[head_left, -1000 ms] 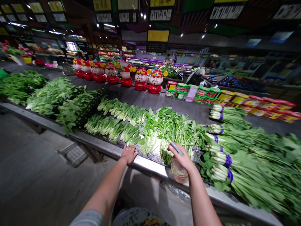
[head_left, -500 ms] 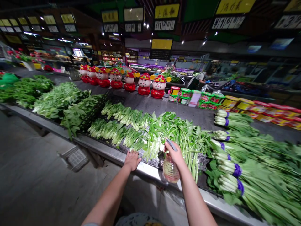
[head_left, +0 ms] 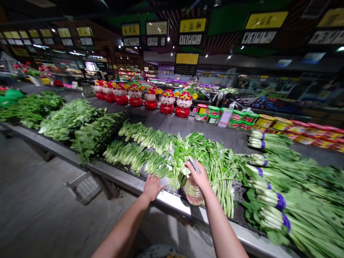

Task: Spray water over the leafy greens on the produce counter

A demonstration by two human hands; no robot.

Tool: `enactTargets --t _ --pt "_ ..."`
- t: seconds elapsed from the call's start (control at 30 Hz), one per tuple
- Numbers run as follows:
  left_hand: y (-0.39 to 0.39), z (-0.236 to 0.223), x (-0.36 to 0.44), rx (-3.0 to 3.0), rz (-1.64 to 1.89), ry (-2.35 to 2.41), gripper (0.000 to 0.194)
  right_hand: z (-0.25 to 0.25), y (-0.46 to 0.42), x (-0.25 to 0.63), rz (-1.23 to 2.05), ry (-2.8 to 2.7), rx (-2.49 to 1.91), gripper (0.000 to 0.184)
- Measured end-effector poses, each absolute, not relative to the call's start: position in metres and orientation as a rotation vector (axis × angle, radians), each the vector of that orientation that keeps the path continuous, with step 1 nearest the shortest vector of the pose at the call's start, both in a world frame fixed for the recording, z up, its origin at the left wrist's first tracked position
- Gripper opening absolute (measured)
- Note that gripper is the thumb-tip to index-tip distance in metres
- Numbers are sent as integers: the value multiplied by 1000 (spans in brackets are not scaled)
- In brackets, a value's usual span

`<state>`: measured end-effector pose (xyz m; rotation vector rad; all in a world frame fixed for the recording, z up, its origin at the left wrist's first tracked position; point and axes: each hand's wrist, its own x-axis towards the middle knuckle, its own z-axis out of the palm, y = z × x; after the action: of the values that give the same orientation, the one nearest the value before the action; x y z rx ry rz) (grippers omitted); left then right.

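My right hand [head_left: 199, 176] is wrapped round the neck of a clear spray bottle [head_left: 193, 193] with a grey trigger and a pinkish, see-through body. The bottle is held over the front edge of the stall, near loose leafy greens with long stems [head_left: 204, 154]. My left hand [head_left: 153, 187] lies flat, fingers spread, on the metal front rail [head_left: 129, 181], holding nothing. Just behind its fingertips are small bok choy [head_left: 158, 165] laid in two rows on a dark perforated surface.
Bundles of greens with purple bands [head_left: 271, 199] lie to the right. Leafy heaps [head_left: 67, 120] fill the left. Behind stand red figurine jars [head_left: 167, 102] and stacked tubs [head_left: 244, 120]. A grey crate [head_left: 84, 188] sits low under the stall. A person [head_left: 219, 98] bends in the background.
My view has shifted slightly, so the stall sits a little lower in the picture. The spray bottle is tilted a bit more. My left hand stays on the rail.
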<state>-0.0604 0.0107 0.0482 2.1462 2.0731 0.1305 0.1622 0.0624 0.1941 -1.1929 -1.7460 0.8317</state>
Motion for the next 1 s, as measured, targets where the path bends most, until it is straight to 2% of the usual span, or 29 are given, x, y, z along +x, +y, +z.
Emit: enactTargets --t 0.23,0.43,1.0 --pt "17 52 -112 2086 85 2182 50 188 66 143 755 -1758 -1237 35" --pt "20 50 -144 2006 11 2255 56 176 65 137 759 -1771 -1276 33" --pt "21 37 -156 2024 23 2216 60 182 51 104 754 -1749 -1240 35"
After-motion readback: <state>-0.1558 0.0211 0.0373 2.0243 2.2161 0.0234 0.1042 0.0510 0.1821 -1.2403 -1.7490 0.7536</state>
